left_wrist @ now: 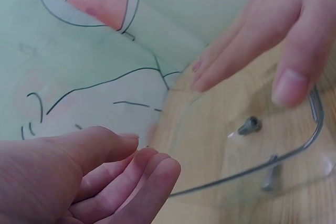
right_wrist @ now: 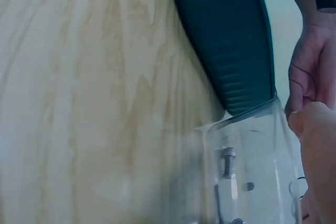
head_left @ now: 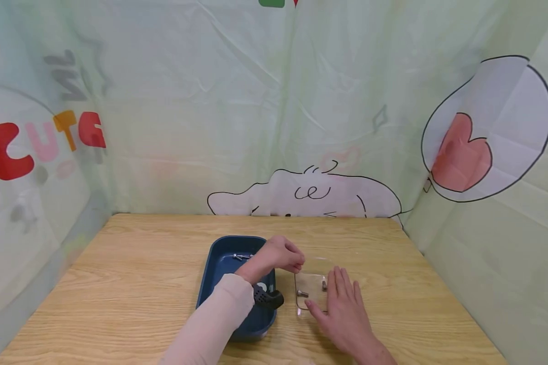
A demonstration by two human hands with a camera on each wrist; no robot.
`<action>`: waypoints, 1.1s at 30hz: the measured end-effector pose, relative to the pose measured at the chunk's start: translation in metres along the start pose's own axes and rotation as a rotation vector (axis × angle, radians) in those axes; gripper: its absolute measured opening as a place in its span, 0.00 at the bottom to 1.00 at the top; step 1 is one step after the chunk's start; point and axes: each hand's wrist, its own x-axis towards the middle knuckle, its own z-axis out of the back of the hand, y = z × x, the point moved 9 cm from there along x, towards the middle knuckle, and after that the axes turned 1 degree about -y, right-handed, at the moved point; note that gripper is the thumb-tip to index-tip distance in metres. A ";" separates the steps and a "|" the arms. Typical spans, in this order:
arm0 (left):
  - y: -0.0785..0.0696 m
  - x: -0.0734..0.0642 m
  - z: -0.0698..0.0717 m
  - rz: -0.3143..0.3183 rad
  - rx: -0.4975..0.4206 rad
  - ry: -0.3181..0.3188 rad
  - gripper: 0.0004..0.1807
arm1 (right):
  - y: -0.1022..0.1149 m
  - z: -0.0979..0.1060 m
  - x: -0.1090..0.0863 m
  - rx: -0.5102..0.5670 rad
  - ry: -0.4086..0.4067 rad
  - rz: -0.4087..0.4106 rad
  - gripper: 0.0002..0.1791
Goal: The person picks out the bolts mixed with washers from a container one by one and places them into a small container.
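Here the left hand has a narrow grip, the right hand straight fingers at a clear, round-cornered box.

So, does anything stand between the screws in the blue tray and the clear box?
Yes: the blue tray's right wall and the clear box's left edge; the left hand is also over the gap.

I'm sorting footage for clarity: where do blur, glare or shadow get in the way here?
Head view: evenly lit and fairly sharp, though the clear container's edges fade into the table; left wrist view: the left hand reads fairly clearly, while the bolts look soft; right wrist view: hazy, with pale reflections on the container and a soft shadow on the table beside it.
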 end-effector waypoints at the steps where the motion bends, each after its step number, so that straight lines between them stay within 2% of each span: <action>1: 0.001 0.000 0.003 0.000 -0.005 -0.006 0.07 | 0.001 0.002 0.000 -0.004 -0.008 0.004 0.54; 4: 0.003 -0.001 0.014 -0.005 -0.024 -0.024 0.07 | 0.005 0.007 0.001 -0.008 -0.033 0.020 0.54; 11: 0.009 -0.007 0.034 -0.015 -0.042 -0.030 0.12 | 0.020 0.008 0.004 0.031 -0.013 0.049 0.54; 20: 0.019 -0.012 0.059 -0.019 -0.069 -0.057 0.13 | 0.047 0.009 0.007 0.037 -0.053 0.116 0.51; 28: 0.036 -0.011 0.076 0.012 -0.106 -0.096 0.12 | 0.067 0.002 0.010 0.049 0.016 0.136 0.52; 33: 0.049 -0.013 0.088 0.042 -0.065 -0.153 0.12 | 0.079 -0.004 0.011 0.051 0.044 0.155 0.56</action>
